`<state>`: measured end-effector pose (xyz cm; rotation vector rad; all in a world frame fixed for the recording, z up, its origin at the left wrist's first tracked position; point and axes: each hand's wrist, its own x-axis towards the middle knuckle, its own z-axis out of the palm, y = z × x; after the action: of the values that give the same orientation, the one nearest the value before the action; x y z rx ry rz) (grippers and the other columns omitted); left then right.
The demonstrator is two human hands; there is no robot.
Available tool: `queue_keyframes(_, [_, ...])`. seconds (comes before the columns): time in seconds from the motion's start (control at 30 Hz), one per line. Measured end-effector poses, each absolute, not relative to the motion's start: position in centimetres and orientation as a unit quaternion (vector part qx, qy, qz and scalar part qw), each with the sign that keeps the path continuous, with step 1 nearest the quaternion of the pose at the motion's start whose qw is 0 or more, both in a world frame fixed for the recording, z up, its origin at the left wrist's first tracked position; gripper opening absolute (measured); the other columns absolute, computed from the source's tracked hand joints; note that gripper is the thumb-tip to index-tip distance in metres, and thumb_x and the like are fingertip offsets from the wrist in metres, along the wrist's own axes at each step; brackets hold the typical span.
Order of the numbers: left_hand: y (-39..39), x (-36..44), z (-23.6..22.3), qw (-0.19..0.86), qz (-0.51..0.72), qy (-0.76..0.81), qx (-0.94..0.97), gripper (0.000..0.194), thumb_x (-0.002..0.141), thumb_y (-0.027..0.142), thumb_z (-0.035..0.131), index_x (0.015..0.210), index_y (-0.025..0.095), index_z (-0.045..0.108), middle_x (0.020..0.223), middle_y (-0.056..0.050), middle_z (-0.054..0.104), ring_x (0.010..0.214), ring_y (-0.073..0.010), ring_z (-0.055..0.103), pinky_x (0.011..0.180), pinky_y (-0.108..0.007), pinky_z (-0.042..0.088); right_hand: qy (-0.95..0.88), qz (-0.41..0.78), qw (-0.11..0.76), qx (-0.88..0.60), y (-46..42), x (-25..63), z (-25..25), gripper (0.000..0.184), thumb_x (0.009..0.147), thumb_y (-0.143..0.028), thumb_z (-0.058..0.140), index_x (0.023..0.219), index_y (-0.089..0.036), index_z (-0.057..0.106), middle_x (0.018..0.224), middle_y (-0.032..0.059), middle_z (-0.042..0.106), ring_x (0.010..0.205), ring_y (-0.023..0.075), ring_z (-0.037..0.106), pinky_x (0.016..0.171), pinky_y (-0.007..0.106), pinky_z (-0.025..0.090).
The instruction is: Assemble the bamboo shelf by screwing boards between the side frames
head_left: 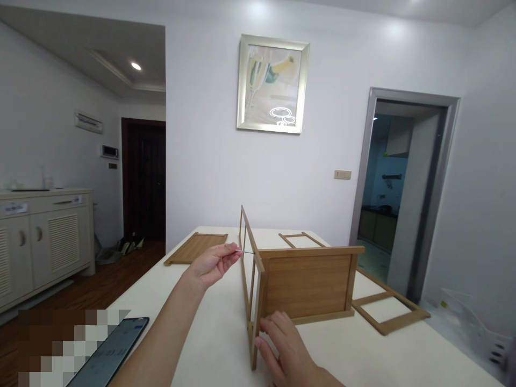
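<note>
My left hand (212, 264) pinches a thin metal screw (244, 251) and points its tip at the top of an upright wooden side frame (250, 252). A wooden panel (308, 286) stands on edge, butted at right angles against that frame. My right hand (282, 344) rests on the table at the lower joint, its fingers curled against the bottom of the frame and the panel. Both pieces stand on the white table (209, 328).
A slatted wooden board (196, 248) lies flat at the far left of the table. An open wooden frame (390, 309) lies at the right and another frame (301, 240) at the back. A phone (108, 352) lies near the front left edge. A white cabinet (44, 242) stands at the left wall.
</note>
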<state>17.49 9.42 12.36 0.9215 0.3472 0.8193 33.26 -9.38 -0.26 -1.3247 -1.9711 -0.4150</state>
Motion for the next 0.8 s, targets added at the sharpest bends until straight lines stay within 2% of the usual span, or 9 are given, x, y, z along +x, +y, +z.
queue_keyframes(0.2, [9.26,17.19,12.24,0.802,0.370,0.162,0.439,0.003,0.080,0.005,0.070,0.080,0.007,0.068,0.074,-0.009,0.074,0.066,-0.0130,0.073,0.064,-0.015,0.062,-0.760,-0.174,0.363,-0.510,-9.27,33.30,-0.41,0.015,0.092,-0.017,0.051,0.107,-0.020,0.053,0.092,0.0068,0.062,0.083,0.0207,0.057,0.078,0.038,0.048])
queue_keyframes(0.37, [9.41,16.82,12.02,0.800,0.347,0.156,0.464,0.003,0.081,0.005,0.069,0.079,0.006,0.068,0.076,-0.009,0.074,0.065,-0.0108,0.072,0.062,-0.013,0.060,-0.761,-0.180,0.368,-0.503,-9.26,33.35,-0.39,0.016,0.092,-0.017,0.051,0.108,-0.020,0.053,0.092,0.0067,0.062,0.083,0.0206,0.057,0.078,0.038,0.049])
queue_keyframes(0.63, [9.73,16.59,11.70,0.798,0.319,0.157,0.487,0.011,0.079,0.012,0.074,0.078,0.010,0.063,0.069,-0.005,0.072,0.059,-0.0096,0.070,0.057,-0.013,0.059,-0.764,-0.175,0.355,-0.510,-9.44,33.29,-0.24,0.015,0.092,-0.017,0.051,0.107,-0.020,0.052,0.092,0.0071,0.062,0.082,0.0211,0.056,0.076,0.037,0.047])
queue_keyframes(0.8, [9.62,16.51,11.81,0.800,0.307,0.161,0.490,0.012,0.080,0.014,0.073,0.079,0.010,0.062,0.069,-0.006,0.073,0.057,-0.0107,0.071,0.054,-0.013,0.059,-0.764,-0.163,0.351,-0.517,-9.49,33.26,-0.20,0.015,0.093,-0.018,0.049,0.108,-0.020,0.051,0.094,0.0076,0.062,0.084,0.0216,0.055,0.078,0.039,0.047])
